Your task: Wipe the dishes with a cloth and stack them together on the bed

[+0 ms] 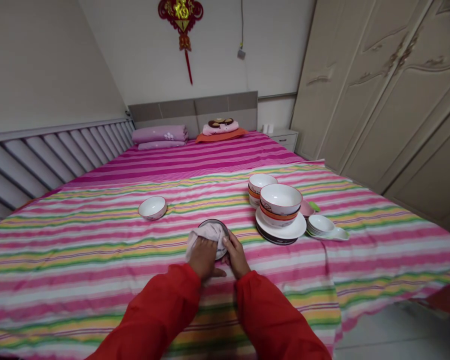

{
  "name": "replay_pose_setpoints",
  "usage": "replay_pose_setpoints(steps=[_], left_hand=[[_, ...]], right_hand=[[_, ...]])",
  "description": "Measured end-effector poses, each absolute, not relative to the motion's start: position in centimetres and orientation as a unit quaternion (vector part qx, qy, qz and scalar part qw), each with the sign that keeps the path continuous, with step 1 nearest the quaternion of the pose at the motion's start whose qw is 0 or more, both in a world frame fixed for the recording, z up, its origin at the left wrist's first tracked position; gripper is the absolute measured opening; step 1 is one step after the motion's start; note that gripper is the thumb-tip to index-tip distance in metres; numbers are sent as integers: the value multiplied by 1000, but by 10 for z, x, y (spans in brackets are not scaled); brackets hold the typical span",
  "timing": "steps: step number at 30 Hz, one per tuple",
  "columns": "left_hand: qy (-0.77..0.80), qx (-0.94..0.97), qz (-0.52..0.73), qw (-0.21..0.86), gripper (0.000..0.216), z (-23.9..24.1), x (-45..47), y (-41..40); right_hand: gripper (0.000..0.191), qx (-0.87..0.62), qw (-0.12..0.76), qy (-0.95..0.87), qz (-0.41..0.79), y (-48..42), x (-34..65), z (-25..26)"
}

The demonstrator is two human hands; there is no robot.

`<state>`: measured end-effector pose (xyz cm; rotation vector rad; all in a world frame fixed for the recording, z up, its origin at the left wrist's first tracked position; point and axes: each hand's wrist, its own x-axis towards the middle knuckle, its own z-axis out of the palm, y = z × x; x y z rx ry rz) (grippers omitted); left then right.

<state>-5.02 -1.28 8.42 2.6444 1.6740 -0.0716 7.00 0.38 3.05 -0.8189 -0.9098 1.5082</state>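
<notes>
In front of me a bowl point(221, 253) with a dark rim is tilted, its inside partly covered by a pale cloth point(211, 231). My left hand point(203, 256) presses the cloth into the bowl, thumb out to the side. At the bowl's right edge, my right hand point(237, 254) grips the rim, thumb on the inner side. Beyond my left hand stands a white bowl point(152, 207) with a red rim. Right of my hands, stacked bowls point(280, 199) rest on a white plate point(299, 228) with darker dishes beneath.
Another bowl stack point(262, 181) stands just behind. Small white dishes and spoons point(322, 225) lie farther right, near a pink bowl point(306, 209). A striped cloth point(108, 260) covers the bed. Folded bedding point(161, 135) lies by the headboard; a railing point(60, 155) runs along the left.
</notes>
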Motion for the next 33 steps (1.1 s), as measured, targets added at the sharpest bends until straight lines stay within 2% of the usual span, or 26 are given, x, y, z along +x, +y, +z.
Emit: replay_pose_setpoints(steps=[3, 7, 13, 16, 20, 23, 28, 30, 33], left_hand=[[492, 867, 56, 52, 95, 79, -43, -7], [455, 885, 49, 83, 67, 79, -57, -16], [492, 870, -17, -26, 74, 85, -85, -22], [510, 859, -9, -46, 60, 81, -77, -19], [442, 897, 18, 2, 38, 77, -71, -19], [407, 913, 6, -1, 35, 79, -84, -18], [419, 904, 11, -84, 29, 84, -103, -13], [433, 899, 35, -56, 27, 82, -96, -14], [483, 866, 121, 48, 26, 75, -69, -20]], right_hand=[[76, -354, 569, -378, 639, 4, 72, 32], [75, -353, 567, -381, 639, 3, 73, 32], [75, -347, 560, -399, 638, 2, 70, 33], [73, -345, 564, -390, 641, 3, 70, 33], [71, -352, 570, -372, 643, 4, 72, 32], [70, -354, 568, -375, 642, 3, 72, 31], [68, -349, 571, -389, 633, 2, 70, 30], [70, -341, 573, -395, 632, 2, 70, 30], [71, -322, 584, -402, 627, 3, 70, 29]])
